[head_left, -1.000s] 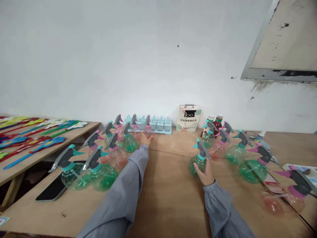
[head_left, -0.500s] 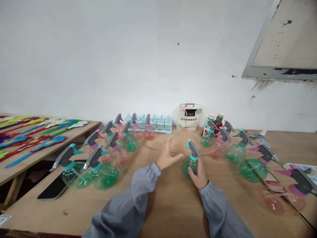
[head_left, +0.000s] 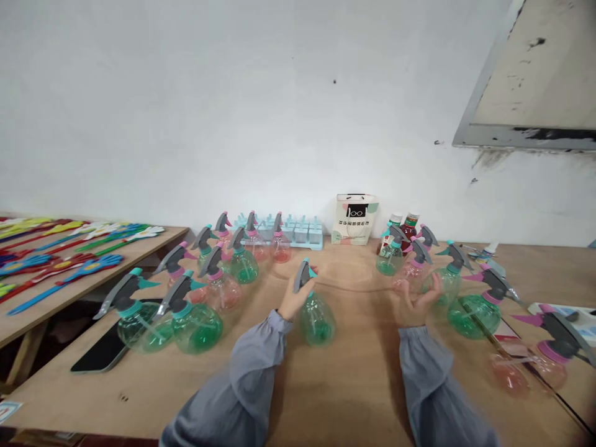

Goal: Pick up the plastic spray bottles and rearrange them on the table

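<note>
My left hand point(head_left: 297, 298) is wrapped round the grey trigger head and neck of a green spray bottle point(head_left: 318, 321), near the middle of the table. The bottle looks slightly tilted. Off to the right, my right hand point(head_left: 415, 303) holds nothing; its fingers are apart, a little blurred by motion. Just behind it are a pink spray bottle point(head_left: 411, 270) and a green spray bottle point(head_left: 445, 282), partly covered by the fingers. On the left side several more spray bottles stand in a group, the nearest being a green one point(head_left: 198, 328).
A phone point(head_left: 100, 351) lies by the left bottles. Along the wall are a light-blue popsicle mould point(head_left: 305, 237), a paper bag point(head_left: 354, 220) and red bottles point(head_left: 410, 226). Another table at left carries colourful hand-shaped sticks point(head_left: 69, 276). More spray bottles point(head_left: 475, 313) line the right side.
The green spray bottle has passed from my right hand to my left and moved left. My right hand has let go and shifted right, its fingers now spread.
</note>
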